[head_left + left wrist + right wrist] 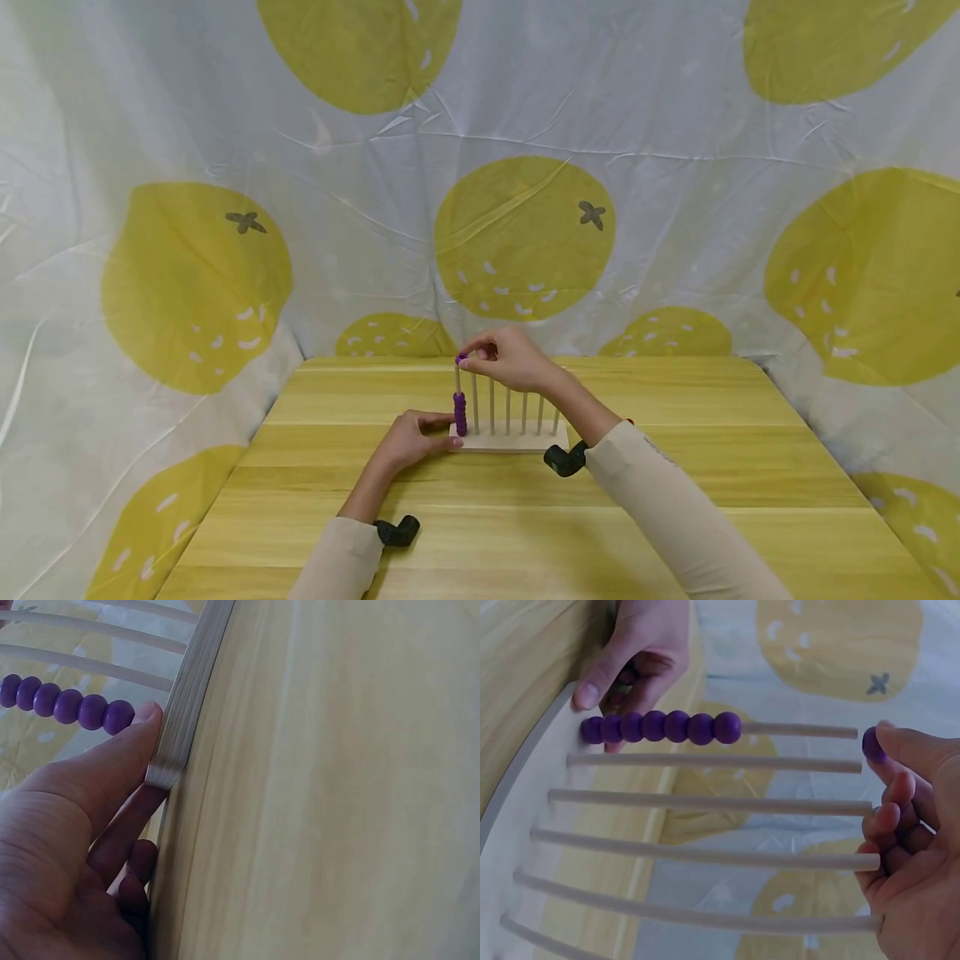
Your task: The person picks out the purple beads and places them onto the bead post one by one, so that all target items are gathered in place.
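Note:
A pale wooden peg rack (510, 443) with a row of upright rods stands on the table. In the right wrist view, several purple beads (654, 726) are stacked at the bottom of the end rod (799, 730), leftmost in the head view; the other rods in view are bare. My left hand (408, 440) holds the left end of the rack's base between thumb and fingers, close to the stacked beads. Between thumb and fingertip, my right hand (510, 358) pinches one purple bead (871, 744) just off the tip of that same rod.
The rack stands on a wood-grain table (480, 533), toward its far side. Behind and beside the table hangs a white cloth (360, 233) printed with large yellow fruit. A black wrist device (397, 531) sits at my left sleeve, another (564, 460) at my right.

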`<state>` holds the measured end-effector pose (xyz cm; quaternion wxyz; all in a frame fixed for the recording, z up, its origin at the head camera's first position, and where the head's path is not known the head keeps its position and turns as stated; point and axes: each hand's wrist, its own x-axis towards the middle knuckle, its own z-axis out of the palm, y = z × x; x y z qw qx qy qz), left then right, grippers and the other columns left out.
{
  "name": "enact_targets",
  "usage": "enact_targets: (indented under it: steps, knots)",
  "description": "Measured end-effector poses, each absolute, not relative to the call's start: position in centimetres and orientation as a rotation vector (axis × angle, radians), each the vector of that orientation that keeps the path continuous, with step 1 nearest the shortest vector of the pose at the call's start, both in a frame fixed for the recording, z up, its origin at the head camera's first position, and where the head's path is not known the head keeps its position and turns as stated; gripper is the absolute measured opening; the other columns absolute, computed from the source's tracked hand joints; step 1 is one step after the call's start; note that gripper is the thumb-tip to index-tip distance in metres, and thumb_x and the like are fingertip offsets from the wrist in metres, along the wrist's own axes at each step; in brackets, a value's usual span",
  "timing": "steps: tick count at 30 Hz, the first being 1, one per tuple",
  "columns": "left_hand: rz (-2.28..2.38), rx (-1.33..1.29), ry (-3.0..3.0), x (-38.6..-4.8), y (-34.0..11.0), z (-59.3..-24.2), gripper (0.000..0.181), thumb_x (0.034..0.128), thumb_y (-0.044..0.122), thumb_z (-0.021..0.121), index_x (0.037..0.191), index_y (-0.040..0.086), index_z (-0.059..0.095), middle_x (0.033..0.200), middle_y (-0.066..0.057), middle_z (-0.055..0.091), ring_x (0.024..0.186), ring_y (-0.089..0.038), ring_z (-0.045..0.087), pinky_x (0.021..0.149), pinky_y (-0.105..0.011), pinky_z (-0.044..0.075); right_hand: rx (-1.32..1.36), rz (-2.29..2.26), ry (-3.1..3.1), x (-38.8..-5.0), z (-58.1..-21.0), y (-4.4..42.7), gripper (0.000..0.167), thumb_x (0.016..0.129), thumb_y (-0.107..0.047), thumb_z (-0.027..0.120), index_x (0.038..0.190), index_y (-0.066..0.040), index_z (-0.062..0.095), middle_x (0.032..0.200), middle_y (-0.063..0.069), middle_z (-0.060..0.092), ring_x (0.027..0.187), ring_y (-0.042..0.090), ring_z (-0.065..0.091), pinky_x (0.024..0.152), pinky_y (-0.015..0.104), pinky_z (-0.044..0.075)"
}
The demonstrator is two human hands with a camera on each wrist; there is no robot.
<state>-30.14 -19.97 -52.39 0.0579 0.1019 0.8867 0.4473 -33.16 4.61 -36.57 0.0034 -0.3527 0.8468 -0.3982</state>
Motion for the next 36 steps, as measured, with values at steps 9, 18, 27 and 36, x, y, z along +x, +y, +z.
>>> enact_targets:
  steps: [9,18,27,36]
  knots:
    - [1.374,0.355,2.668,-30.1,-19.7,-52.3,0.047,0.0815,0.047,0.087,0.124,0.030,0.077,0.132,-0.002,0.072,0.131,-0.033,0.061,0.110,-0.057,0.047,-1.076,-1.211,2.664,-33.1,-36.8,4.1,0.017,0.098,-0.026,0.074,0.107,-0.014,0.080,0.074,-0.001,0.056,0.063,0.010,0.044,0.060,0.023,0.037]
    - [1.363,0.364,2.678,-30.5,-19.6,-52.3,0.047,0.0822,0.046,0.086,0.125,0.028,0.077,0.133,-0.003,0.071,0.131,-0.033,0.061,0.109,-0.057,0.047,-1.061,-1.196,2.663,-32.9,-36.6,4.4,0.030,0.098,-0.027,0.074,0.119,-0.007,0.077,0.076,0.000,0.057,0.064,0.011,0.044,0.061,0.024,0.038]
    - [1.361,0.337,2.682,-30.4,-19.6,-52.4,0.047,0.0810,0.046,0.087,0.124,0.030,0.077,0.136,-0.002,0.069,0.133,-0.034,0.059,0.112,-0.057,0.045,-1.050,-1.244,2.658,-33.1,-36.7,5.9,0.030,0.096,-0.028,0.076,0.120,-0.009,0.076,0.077,0.000,0.057,0.065,0.012,0.043,0.064,0.026,0.038]
    - [1.348,0.309,2.692,-30.3,-19.9,-52.5,0.051,0.0806,0.047,0.087,0.127,0.028,0.076,0.137,-0.005,0.069,0.135,-0.036,0.058,0.113,-0.058,0.044,-0.980,-1.264,2.731,-32.9,-36.5,9.9,0.029,0.097,-0.035,0.074,0.118,-0.014,0.076,0.081,0.000,0.058,0.066,0.016,0.045,0.063,0.028,0.039]
